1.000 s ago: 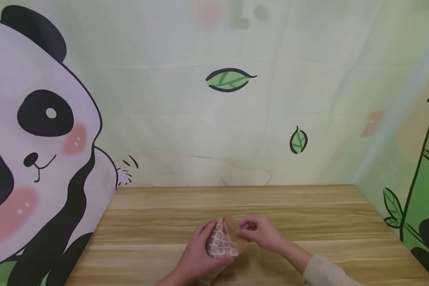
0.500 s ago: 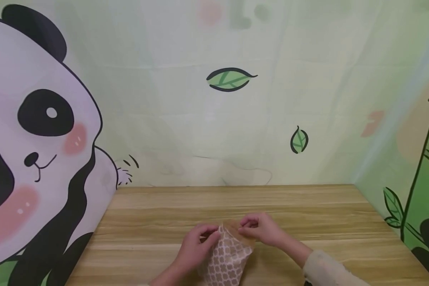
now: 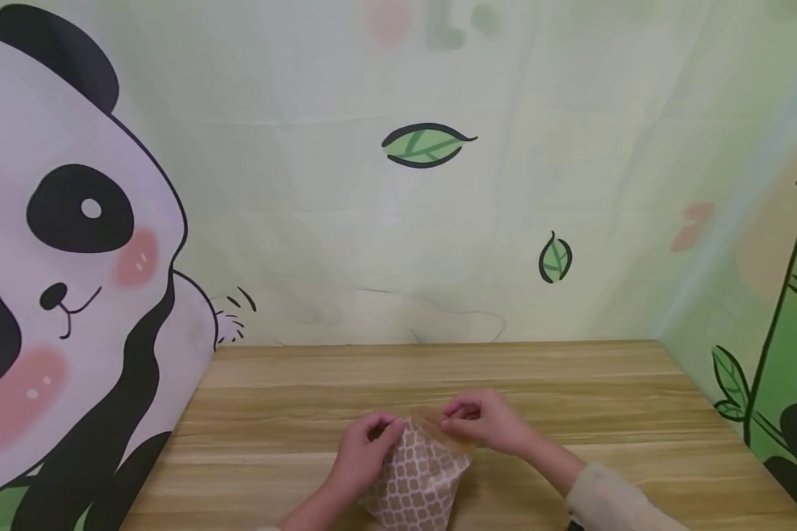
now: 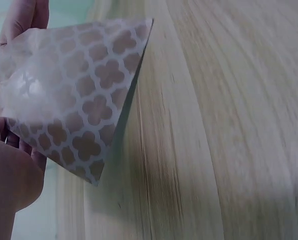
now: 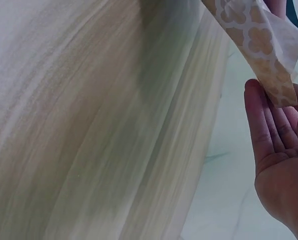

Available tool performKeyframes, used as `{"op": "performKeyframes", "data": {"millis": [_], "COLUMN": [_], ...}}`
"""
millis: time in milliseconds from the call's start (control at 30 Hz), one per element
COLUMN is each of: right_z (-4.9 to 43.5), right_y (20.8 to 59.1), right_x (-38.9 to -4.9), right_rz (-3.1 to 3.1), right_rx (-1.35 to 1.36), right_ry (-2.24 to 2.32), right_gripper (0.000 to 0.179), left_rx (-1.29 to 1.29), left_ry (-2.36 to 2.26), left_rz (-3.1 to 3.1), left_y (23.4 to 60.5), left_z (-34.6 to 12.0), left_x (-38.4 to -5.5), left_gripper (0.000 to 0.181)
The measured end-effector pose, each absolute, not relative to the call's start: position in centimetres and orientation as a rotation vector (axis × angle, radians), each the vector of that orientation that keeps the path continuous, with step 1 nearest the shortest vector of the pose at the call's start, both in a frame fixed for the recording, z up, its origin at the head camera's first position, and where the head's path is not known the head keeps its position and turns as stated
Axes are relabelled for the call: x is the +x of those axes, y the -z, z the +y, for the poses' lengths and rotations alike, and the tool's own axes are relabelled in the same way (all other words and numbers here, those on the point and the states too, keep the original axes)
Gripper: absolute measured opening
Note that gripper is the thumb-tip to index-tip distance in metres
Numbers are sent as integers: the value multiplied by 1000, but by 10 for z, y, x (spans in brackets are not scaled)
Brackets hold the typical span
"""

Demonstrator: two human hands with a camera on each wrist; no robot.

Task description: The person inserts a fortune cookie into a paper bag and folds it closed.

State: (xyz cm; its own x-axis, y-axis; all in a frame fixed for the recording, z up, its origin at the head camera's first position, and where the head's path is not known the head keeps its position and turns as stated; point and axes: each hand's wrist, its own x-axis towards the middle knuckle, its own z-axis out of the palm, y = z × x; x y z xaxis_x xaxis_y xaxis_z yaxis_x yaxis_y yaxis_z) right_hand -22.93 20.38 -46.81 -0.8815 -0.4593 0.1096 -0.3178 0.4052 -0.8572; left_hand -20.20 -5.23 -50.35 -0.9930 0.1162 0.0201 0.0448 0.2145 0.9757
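Note:
A brown paper bag (image 3: 420, 479) with a white quatrefoil pattern hangs tilted between both hands, over the front middle of the table. My left hand (image 3: 365, 451) pinches its upper left edge between thumb and fingers. On the other side, my right hand (image 3: 491, 424) pinches the plain brown part at the upper right. The left wrist view shows the broad patterned face of the bag (image 4: 84, 95), its lower edge and corners close over the wood. From the right wrist, one corner of the bag (image 5: 281, 85) lies between the thumb and fingers of the right hand (image 5: 281, 165).
The wood-grain table (image 3: 279, 413) spreads out around the hands. Behind it rises a pale green backdrop (image 3: 305, 221) printed with leaves, and a large panda (image 3: 73, 243) is drawn on its left side. A light sleeve (image 3: 611, 498) covers the right forearm.
My left hand has gone from lying around the bag's side to pinching its upper edge. The bag now shows more of its patterned face, while the right hand stays nearly in place.

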Motion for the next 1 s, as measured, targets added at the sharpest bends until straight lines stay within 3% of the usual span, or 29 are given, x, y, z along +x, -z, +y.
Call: {"op": "performKeyframes", "data": {"millis": [367,700,1000], "right_z": [228,219,210], "right_y": [452,438,441], "right_x": [-215,-190,-186], "right_rz": [2631,2821,2831], "right_rx": [-774,-1169,-1161], "right_ry": [1501,1088,951], "right_gripper": [25,23,33], "left_rx": [45,31,4], "left_ry": [-2031,-2087,-2153], "left_rz": [2314,2273,2249], "left_y": [508,505,503], "left_z": [-50,-47,-39], "left_x": [-204,-199,-197], "left_gripper": [24,19,17]}}
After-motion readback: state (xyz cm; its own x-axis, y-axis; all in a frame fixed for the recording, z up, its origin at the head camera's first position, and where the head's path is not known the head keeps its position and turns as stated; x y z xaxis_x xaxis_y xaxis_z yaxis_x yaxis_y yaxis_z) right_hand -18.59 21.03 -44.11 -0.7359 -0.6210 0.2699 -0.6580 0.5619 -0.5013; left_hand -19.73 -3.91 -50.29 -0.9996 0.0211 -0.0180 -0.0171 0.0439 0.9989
